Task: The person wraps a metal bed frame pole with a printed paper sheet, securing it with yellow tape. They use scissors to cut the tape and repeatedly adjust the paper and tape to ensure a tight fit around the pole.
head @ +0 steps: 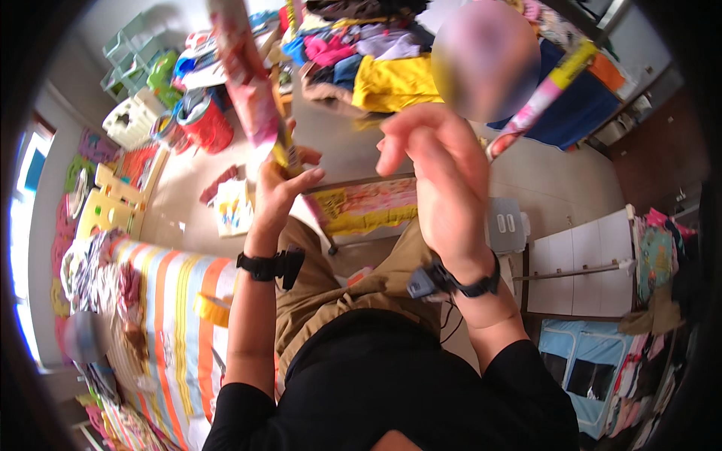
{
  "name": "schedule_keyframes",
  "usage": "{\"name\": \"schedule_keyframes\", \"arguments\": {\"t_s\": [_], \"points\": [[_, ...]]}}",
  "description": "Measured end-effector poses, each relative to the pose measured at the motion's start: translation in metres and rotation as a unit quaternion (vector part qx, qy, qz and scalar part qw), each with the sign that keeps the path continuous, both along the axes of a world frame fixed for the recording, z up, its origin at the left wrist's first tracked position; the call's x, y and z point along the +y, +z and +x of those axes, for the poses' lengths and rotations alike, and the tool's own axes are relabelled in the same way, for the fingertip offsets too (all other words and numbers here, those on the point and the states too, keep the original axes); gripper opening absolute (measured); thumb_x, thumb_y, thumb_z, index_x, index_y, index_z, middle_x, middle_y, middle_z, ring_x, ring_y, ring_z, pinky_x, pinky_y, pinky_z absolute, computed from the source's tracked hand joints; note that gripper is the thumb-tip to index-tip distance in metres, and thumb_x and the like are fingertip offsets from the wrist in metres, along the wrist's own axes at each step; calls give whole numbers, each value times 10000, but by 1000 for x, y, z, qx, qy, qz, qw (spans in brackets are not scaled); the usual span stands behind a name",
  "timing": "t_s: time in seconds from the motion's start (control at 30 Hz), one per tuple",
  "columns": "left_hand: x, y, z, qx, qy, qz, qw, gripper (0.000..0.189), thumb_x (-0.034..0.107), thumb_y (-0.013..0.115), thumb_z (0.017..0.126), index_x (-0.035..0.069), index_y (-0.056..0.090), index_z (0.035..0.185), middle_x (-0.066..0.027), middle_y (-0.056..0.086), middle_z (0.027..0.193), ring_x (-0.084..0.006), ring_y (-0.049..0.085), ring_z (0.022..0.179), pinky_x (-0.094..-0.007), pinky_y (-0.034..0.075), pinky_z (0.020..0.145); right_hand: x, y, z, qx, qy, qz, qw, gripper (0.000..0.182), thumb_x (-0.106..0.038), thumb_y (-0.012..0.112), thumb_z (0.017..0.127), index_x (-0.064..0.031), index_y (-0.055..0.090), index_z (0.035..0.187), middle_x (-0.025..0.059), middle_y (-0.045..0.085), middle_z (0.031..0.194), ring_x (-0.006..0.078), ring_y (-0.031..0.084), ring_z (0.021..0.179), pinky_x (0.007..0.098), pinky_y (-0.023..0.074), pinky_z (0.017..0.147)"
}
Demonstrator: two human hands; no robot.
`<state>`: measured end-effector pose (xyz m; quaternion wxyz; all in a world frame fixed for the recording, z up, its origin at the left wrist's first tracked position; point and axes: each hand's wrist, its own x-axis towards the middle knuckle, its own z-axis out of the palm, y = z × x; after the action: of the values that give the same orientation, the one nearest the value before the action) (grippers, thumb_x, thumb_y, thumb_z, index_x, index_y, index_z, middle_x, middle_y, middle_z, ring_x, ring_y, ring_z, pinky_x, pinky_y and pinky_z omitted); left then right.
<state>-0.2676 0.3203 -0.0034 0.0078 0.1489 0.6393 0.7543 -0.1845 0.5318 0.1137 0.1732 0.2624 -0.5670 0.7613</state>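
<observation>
My left hand [276, 189] is wrapped around the lower yellow end of a rolled printed sheet [251, 84], which rises upright towards the top of the view. My right hand [445, 163] is raised with its fingers curled; motion blur hides whether anything is between them. Just beyond its outer side is the lower end of another rolled printed sheet [541, 101], pink and white with a yellow end. Whether that roll touches the hand cannot be told. Between and below my hands, a yellow and pink printed sheet [366, 206] lies in front of my knees.
A roll of yellow tape [211, 309] rests on the striped bedspread [180, 282] at left. Ahead are a yellow cloth [395, 84] in a clothes pile, a person [485, 62] and a red bin [206, 124]. A grey stool [505, 225] and white panels [575, 270] stand at right.
</observation>
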Motion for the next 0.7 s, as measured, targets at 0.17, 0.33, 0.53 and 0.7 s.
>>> {"name": "schedule_keyframes", "arguments": {"t_s": [0.17,0.33,0.53,0.7], "points": [[-4,-46,2,59,38,-52,996,525,36,750,877,18,477,1325,-100,672,1137,-177,644,1030,-312,521,898,-36,-103,-62,-144,-55,178,972,206,-94,645,974,9,646,1153,14,642,996,84,617,908,238,500,837],[-3,-57,12,150,227,-225,935,376,119,783,839,9,652,1173,-145,685,1082,-292,632,1020,-382,478,933,-52,-140,-80,-107,-93,203,969,200,-10,675,885,-3,677,1084,76,661,966,164,669,849,285,535,756],[-5,-71,8,254,263,-328,871,359,139,842,762,34,709,1079,-100,674,1054,-291,599,1007,-390,477,901,-58,-158,-84,-101,-82,196,972,140,4,640,905,27,697,1031,96,653,978,162,670,843,276,541,756],[-2,-73,17,194,244,-236,921,423,92,848,773,-15,662,1138,-119,640,1113,-230,640,998,-331,503,885,-57,-153,-89,-122,-25,133,983,117,-24,645,927,24,721,1002,101,671,967,169,694,810,282,551,729]]}}
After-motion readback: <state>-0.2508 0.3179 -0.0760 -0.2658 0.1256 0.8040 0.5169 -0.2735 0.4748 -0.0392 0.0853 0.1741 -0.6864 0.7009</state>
